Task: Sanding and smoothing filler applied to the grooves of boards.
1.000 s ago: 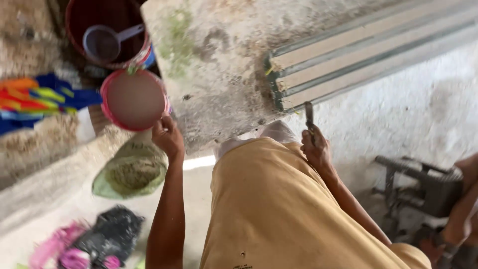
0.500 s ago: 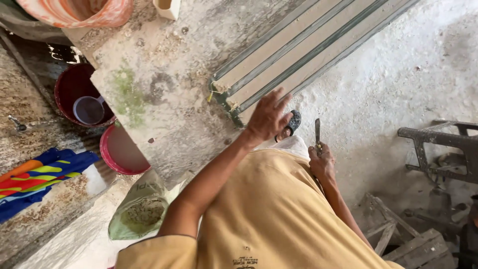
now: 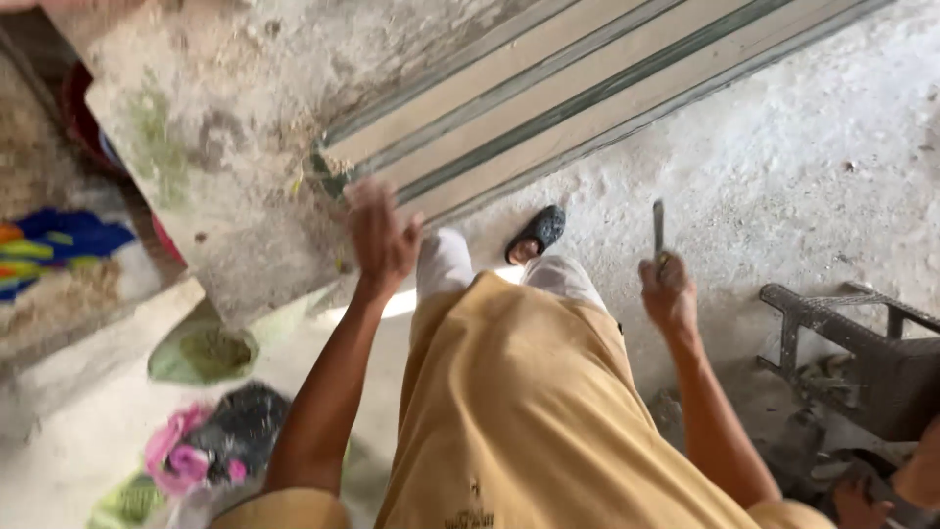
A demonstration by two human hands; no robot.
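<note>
My right hand [image 3: 669, 292] is closed around the handle of a thin metal tool [image 3: 658, 228] whose blade points up, away from me. My left hand [image 3: 382, 233] is raised with its fingers apart, holding nothing, just below the near end of a stack of long grey and beige strips [image 3: 587, 93] that lie on the concrete floor [image 3: 803, 167]. I stand in a yellow garment [image 3: 519, 402], with a dark sandal [image 3: 540, 231] on my foot showing ahead of it.
A weathered concrete slab [image 3: 225, 127] lies at the left, with a red tub [image 3: 83, 127] behind it. A green bag [image 3: 201, 353] and pink and black cloths [image 3: 211, 446] lie at lower left. A dark metal frame [image 3: 862, 343] stands at the right.
My left hand has come back from the end of the strips and now hangs lower, blurred. My view has swung right, so the red tubs have slid almost out of sight. The right hand keeps the tool.
</note>
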